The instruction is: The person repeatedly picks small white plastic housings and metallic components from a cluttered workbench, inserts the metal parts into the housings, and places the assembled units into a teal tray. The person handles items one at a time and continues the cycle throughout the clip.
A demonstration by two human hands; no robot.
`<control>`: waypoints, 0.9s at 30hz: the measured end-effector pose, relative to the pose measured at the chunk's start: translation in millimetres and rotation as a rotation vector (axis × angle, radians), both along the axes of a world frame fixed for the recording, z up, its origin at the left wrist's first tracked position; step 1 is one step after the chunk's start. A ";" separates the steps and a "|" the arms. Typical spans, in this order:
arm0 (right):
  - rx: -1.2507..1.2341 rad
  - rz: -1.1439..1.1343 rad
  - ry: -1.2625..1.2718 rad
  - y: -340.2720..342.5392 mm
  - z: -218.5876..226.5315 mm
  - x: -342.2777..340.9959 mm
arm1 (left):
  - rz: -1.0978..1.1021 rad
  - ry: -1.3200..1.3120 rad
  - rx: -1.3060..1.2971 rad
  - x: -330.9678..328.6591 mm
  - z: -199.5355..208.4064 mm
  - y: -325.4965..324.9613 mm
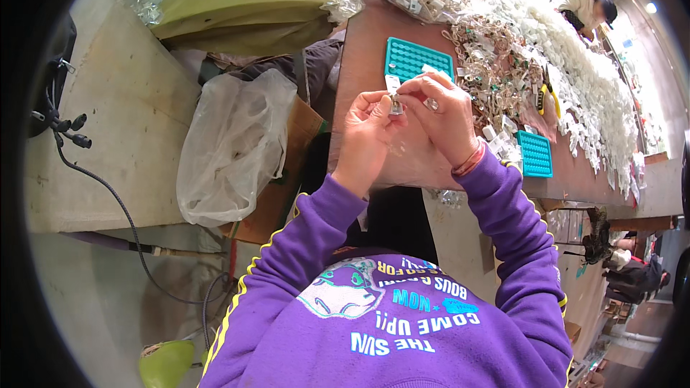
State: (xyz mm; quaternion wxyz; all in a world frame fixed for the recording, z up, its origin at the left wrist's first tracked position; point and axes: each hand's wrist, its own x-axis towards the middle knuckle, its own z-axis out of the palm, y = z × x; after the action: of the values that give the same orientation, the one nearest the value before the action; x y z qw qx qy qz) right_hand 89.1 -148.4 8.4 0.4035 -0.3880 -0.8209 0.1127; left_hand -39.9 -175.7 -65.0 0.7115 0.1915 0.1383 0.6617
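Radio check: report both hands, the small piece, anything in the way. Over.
Left hand and right hand both pinching the small piece. Piece's finer details too small to tell. Teal tray just beyond, heaped parts rightward; nothing seen blocking either hand.

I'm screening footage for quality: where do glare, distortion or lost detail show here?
Head view: glare at upper right bleaches the heap of white packets; a black rim rings the picture, and a distant person at right looks tipped sideways; the small piece between the left hand and right hand lacks fine detail.
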 end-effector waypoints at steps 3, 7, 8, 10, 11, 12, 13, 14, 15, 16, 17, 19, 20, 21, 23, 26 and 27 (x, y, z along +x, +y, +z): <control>0.002 -0.023 0.000 -7.1 2.5 0.3 | 0.001 0.040 0.007 0.0 -3.5 -0.3; -0.114 -0.002 -0.019 -6.2 6.9 3.7 | -0.008 0.084 0.053 -0.5 -7.6 1.6; -0.134 0.002 -0.022 -6.8 7.0 4.5 | -0.015 0.097 0.057 -0.4 -7.7 2.1; -0.124 -0.051 0.004 -10.8 2.1 1.5 | -0.010 0.082 0.050 -0.6 -7.3 2.2; -0.122 -0.069 0.017 -12.9 -1.9 -0.5 | -0.006 0.076 0.041 -0.9 -7.0 2.1; -0.060 -0.088 0.007 -14.4 -6.5 -2.5 | 0.002 0.056 0.026 -1.2 -6.7 1.6; 0.001 -0.104 -0.001 -16.1 -11.2 -3.5 | 0.008 0.036 0.010 -0.6 -6.5 1.2; 0.058 -0.121 -0.008 -17.3 -15.9 -3.9 | 0.011 0.003 0.022 -0.1 -6.5 1.0; 0.210 -0.123 -0.097 -18.2 -19.7 -3.0 | 0.017 0.001 -0.004 0.2 -6.6 0.9; 0.244 -0.119 -0.090 -17.5 -23.5 -3.2 | 0.020 -0.015 -0.003 0.5 -6.8 1.0; 0.282 -0.112 -0.083 -16.7 -26.8 -3.9 | 0.026 -0.043 0.013 0.4 -7.1 0.9; 0.316 -0.101 -0.070 -18.7 -30.3 -4.7 | 0.018 -0.038 0.008 0.2 -7.2 1.3; 0.250 -0.057 -0.009 -18.8 -29.6 -4.2 | 0.013 -0.043 0.017 0.0 -6.9 1.7; 0.178 -0.023 0.063 -19.7 -27.6 -3.0 | -0.008 -0.043 0.023 0.0 -6.4 1.1; -0.047 -0.050 0.245 -21.6 -19.3 1.4 | -0.065 -0.037 0.038 -1.2 -3.9 0.7; -0.637 0.005 0.467 -14.1 3.2 19.7 | -0.219 -0.055 0.047 -4.0 1.4 -6.9; -0.827 0.051 0.546 -12.7 7.9 22.8 | -0.242 -0.039 0.026 -2.1 3.9 -10.9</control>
State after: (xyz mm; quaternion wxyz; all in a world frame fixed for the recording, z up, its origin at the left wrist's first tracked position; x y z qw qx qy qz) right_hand 111.9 -161.1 16.2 0.4131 -0.4517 -0.5810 0.5365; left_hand -42.0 -186.6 -61.1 0.7863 0.2030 0.0918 0.5763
